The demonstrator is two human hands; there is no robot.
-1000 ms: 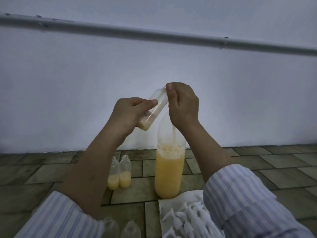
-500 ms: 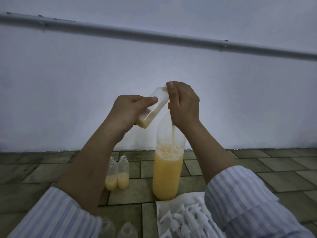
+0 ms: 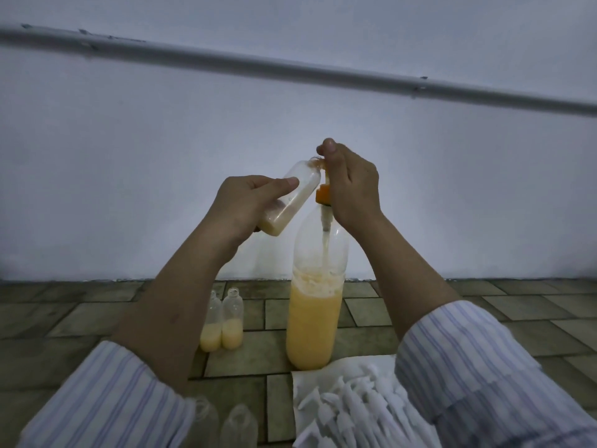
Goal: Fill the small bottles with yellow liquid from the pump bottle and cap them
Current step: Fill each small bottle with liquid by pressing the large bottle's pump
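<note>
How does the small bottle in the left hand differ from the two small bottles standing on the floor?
The held bottle is tilted, its mouth raised to the pump nozzle; the two floor bottles stand upright on the tiles. The held bottle is gripped by the left hand; the floor bottles are untouched, standing side by side. All are clear, uncapped and partly filled with yellow liquid.

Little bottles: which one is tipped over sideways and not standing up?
The small bottle gripped in the left hand, tilted toward the pump bottle. The two part-filled bottles and the empty bottles stand upright on the floor.
</note>
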